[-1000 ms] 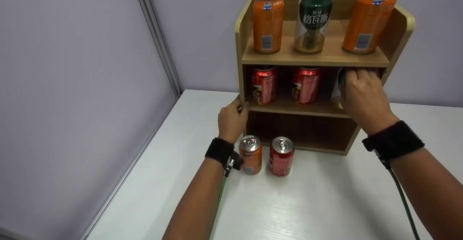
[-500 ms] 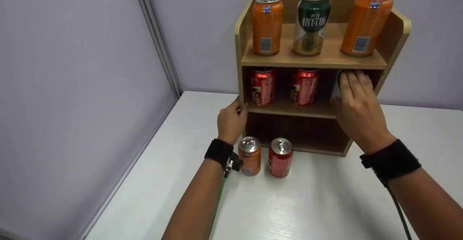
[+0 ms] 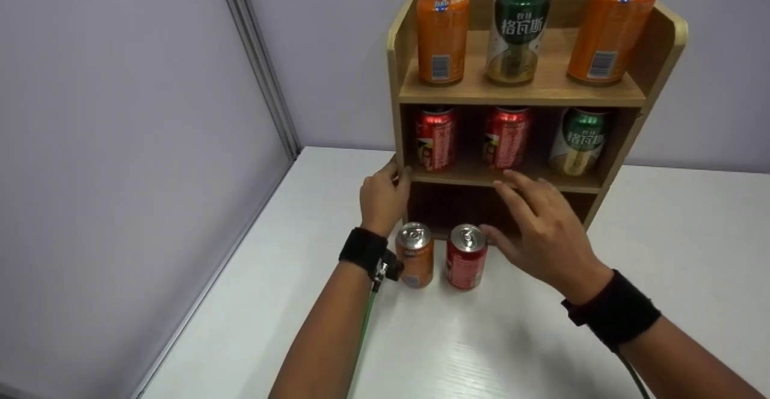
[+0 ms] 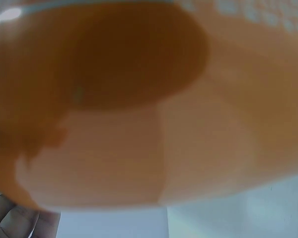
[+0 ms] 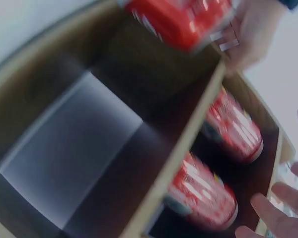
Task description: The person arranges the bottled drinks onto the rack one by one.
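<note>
My left hand holds the left side of a small wooden shelf, thumb near its front edge; the other fingertips are hidden behind. My right hand is in front of the lower compartment, fingers spread and holding nothing. Its thumb is close to a red can standing on the table; whether they touch I cannot tell. Left of that can is an orange Fanta can, which fills the left wrist view. On the middle level stand two red cans and a green-and-white can at the right.
On the top level, a green-and-gold can stands between two orange Fanta cans. The bottom compartment is dark inside. A white table and a pale wall panel surround the shelf.
My right hand has let go of the green-and-white can on the middle level and moved down and left towards the red can on the table. My left hand stays put.
</note>
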The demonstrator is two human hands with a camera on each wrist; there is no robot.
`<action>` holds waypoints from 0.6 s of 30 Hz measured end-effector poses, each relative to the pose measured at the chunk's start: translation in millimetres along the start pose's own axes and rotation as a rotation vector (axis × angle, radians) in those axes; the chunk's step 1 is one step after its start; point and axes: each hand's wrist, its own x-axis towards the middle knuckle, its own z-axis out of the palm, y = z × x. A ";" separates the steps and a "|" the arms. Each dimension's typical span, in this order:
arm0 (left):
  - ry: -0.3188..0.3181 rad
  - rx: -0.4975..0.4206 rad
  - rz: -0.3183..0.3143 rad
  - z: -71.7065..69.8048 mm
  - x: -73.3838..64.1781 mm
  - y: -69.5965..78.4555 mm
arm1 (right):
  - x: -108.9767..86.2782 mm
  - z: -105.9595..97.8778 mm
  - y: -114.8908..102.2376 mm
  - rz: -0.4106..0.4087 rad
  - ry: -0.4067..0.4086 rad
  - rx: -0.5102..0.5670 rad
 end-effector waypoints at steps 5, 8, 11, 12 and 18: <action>0.007 0.002 -0.004 -0.7 0.7 -0.2 | -15.8 20.3 -11.8 0.100 -0.113 -0.003; 0.006 0.006 -0.007 -0.7 1.0 -0.7 | -24.9 34.1 -20.3 0.150 -0.215 -0.038; 0.001 0.003 -0.015 -0.4 0.5 -1.2 | -32.4 47.5 -27.3 0.197 -0.298 -0.084; -0.001 0.002 -0.016 -0.4 0.3 -1.1 | -34.2 51.3 -28.8 0.219 -0.318 -0.094; 0.000 -0.003 -0.011 0.1 0.6 -1.7 | -40.1 65.8 -32.5 0.315 -0.389 -0.123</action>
